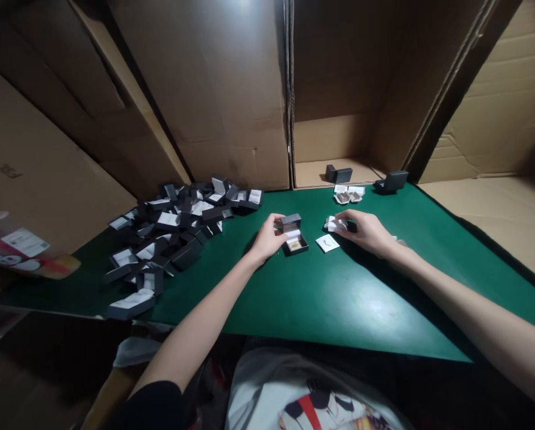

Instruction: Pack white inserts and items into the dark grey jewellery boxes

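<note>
My left hand grips the side of a small open dark box with a white lining and a small gold-coloured piece inside, standing on the green table. My right hand rests just to the right, fingers curled over small white pieces and a dark item; what exactly it holds is hard to make out. A white card lies flat between the box and my right hand.
A heap of several open dark boxes covers the table's left part. Small white trays and a dark box sit at the back right. Another dark box stands inside a cardboard carton. Cardboard walls surround the table.
</note>
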`<state>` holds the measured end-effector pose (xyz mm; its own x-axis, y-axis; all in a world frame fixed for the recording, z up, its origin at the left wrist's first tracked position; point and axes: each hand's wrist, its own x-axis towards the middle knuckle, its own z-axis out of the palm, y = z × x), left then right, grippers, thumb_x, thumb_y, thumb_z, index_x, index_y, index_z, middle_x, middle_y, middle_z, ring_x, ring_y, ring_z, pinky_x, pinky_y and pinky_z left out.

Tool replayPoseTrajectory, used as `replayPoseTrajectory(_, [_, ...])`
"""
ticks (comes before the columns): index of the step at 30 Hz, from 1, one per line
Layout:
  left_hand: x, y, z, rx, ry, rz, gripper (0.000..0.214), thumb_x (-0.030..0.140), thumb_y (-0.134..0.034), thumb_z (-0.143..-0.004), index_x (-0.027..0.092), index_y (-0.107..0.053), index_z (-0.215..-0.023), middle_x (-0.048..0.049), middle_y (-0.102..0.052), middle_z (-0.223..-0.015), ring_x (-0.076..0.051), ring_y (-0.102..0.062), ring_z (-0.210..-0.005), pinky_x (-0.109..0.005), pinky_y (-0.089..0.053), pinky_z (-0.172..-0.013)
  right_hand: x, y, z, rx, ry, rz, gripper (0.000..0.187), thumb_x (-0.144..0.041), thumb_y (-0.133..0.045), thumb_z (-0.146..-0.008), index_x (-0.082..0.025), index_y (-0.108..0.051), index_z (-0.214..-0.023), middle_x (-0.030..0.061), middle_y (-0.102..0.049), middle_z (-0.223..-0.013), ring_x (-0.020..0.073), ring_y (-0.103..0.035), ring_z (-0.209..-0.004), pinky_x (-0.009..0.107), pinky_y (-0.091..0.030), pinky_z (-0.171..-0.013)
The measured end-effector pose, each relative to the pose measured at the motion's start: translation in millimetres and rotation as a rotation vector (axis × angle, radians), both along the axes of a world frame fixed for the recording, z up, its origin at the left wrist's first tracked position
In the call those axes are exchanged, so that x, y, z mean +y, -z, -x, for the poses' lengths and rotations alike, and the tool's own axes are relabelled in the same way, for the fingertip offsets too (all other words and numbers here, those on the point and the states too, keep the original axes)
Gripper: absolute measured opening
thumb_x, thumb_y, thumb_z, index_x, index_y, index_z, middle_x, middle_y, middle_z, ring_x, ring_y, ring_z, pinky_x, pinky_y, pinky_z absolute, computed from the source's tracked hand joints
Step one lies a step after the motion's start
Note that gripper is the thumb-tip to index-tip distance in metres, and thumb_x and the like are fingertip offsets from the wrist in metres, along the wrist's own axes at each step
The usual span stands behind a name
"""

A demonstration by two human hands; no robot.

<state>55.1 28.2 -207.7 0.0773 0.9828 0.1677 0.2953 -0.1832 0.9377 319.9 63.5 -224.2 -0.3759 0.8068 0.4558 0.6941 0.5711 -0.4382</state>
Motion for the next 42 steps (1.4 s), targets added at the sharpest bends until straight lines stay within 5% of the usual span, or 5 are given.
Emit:
replayPoseTrajectory(8, [-1.9, 0.1, -5.7, -0.038, -0.009, 0.030, 0.039, -0.006, -0.058, -0.074, 0.010, -0.045, -0.107, -0.0091, -0.053, -0.102, -0.015, -0.053, -0.068, -0.021, -0.045, -0.046, -1.6, -1.0, -0.3, 0.072, 0.088, 0.119, 0.035, -0.040, -0.063, -0.071, -0.015, -0.057, -0.096, 0.0057, -0.063, -0.089, 0.0183, -0.057, -0.076, 0.030, -0.045, -0.065])
replayPoseTrajectory(14, [-0.9, 7.0, -7.7, -0.097, 0.013, -0.016, 0.039, 0.000, -0.063, -0.076, 0.011, -0.042, -0.106, -0.0091, -0.054, -0.103, -0.014, -0.055, -0.070, -0.023, -0.049, -0.056, -2.4, -5.5, 2.6, 0.021, 0.075, 0.095, 0.026, -0.036, -0.064, -0.071, -0.016, -0.061, -0.088, 0.0034, -0.061, -0.077, 0.0164, -0.055, -0.067, 0.028, -0.040, -0.059])
replayPoseTrajectory(22, [0.4, 14.9, -11.3, 0.009, 0.062, -0.132, 0.042, -0.002, -0.068, -0.073, 0.011, -0.045, -0.106, -0.0055, -0.053, -0.099, -0.012, -0.055, -0.075, -0.019, -0.045, -0.063, -29.7, -30.5, 16.9, 0.098, -0.221, -0.266, 0.016, -0.025, -0.062, -0.076, -0.016, -0.059, -0.090, 0.0040, -0.062, -0.101, 0.0164, -0.055, -0.087, 0.029, -0.046, -0.074])
replayPoseTrajectory(30, [-1.2, 17.4, -15.5, -0.021, 0.138, -0.162, 0.040, 0.001, -0.067, -0.075, 0.012, -0.045, -0.107, -0.0063, -0.052, -0.100, -0.012, -0.055, -0.074, -0.019, -0.046, -0.064, -34.6, -19.6, 31.5, -0.103, -0.328, -0.454, 0.020, -0.011, -0.059, -0.075, -0.015, -0.058, -0.095, 0.0035, -0.060, -0.108, 0.0173, -0.048, -0.088, 0.030, -0.048, -0.074])
replayPoseTrajectory(42, [-1.2, 25.0, -17.9, -0.100, 0.215, -0.148, 0.042, 0.006, -0.068, -0.075, 0.013, -0.047, -0.111, -0.0088, -0.053, -0.106, -0.013, -0.056, -0.076, -0.021, -0.050, -0.065, -37.8, -20.0, 33.5, -0.150, -0.412, -0.315, 0.014, -0.015, -0.057, -0.081, -0.015, -0.061, -0.095, 0.0029, -0.062, -0.103, 0.0182, -0.052, -0.087, 0.032, -0.049, -0.074])
